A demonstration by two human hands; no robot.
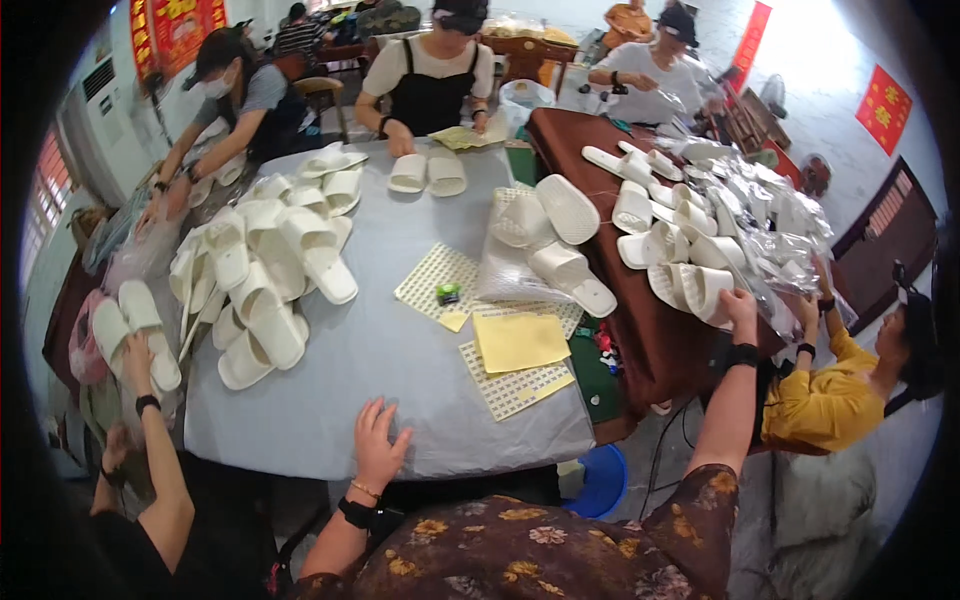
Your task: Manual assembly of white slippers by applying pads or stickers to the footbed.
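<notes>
My left hand [379,446] rests near the front edge of the grey-covered table [300,430], fingers spread and holding nothing. Stretched out to the right, my right hand [740,310] grips a pair of white slippers [706,292] at the near edge of the brown table [590,185]. On the grey table, a heap of white slippers [265,260] lies to the left. Yellow sheets of small stickers [512,388] and a plain yellow sheet [520,342] lie in front of me. Several loose slippers [567,208] lie beyond these, partly over a clear plastic bag [510,275].
More slippers, many in clear bags [780,210], cover the brown table. A small green object [447,293] sits on a sticker sheet. A blue bucket [600,480] stands below the front edge. Co-workers surround both tables; one at left handles slippers [137,325], another across handles a pair [428,175].
</notes>
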